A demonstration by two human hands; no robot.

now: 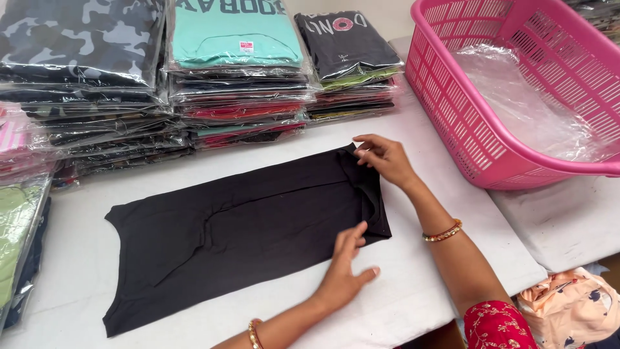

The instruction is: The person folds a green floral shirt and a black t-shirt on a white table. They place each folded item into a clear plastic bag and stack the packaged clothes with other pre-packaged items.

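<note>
A black garment [239, 226] lies flat and folded lengthwise on the white table [413, 291]. My right hand [384, 158] pinches the garment's far right corner near the neckline. My left hand [345, 268] rests with fingers spread on the near right edge of the cloth, pressing it down. Both wrists carry bangles.
Stacks of bagged folded shirts [239, 71] line the far side of the table, with more at the left edge [19, 220]. A pink plastic laundry basket [465, 123] holding clear plastic bags stands at the right. A peach printed cloth [568, 310] lies at the lower right.
</note>
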